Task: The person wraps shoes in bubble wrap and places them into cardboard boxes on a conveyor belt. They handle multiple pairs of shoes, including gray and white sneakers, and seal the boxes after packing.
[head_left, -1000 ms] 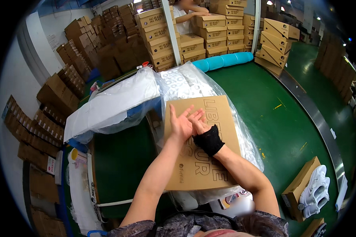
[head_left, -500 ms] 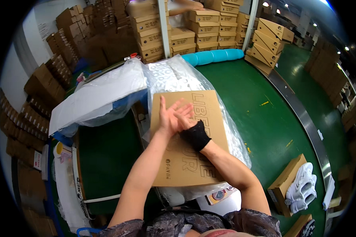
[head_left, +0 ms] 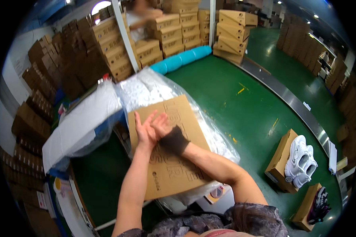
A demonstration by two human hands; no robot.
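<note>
Above a large brown shoe box (head_left: 174, 166), my two hands meet, palms turned up. My left hand (head_left: 145, 134) has its thumb and fingers spread and holds nothing. Crossing against its palm side is my right hand (head_left: 161, 125), fingers extended, with a black band (head_left: 174, 140) around its wrist. Nothing shows in either hand. The closed box lies on clear plastic (head_left: 221, 148) spread over white patterned sheets.
Left of the box lies a white board (head_left: 83, 122). On the green surface at right sit white sneakers (head_left: 300, 162) on a shoe box and dark shoes (head_left: 319, 205) on another. Stacked shoe boxes (head_left: 170, 33) and a blue roll (head_left: 182, 60) line the back, where a blurred person stands.
The view has swung to the right, so the box and my hands now appear farther left and tilted. My hands stay together above the box, the right fingers slightly shifted.
</note>
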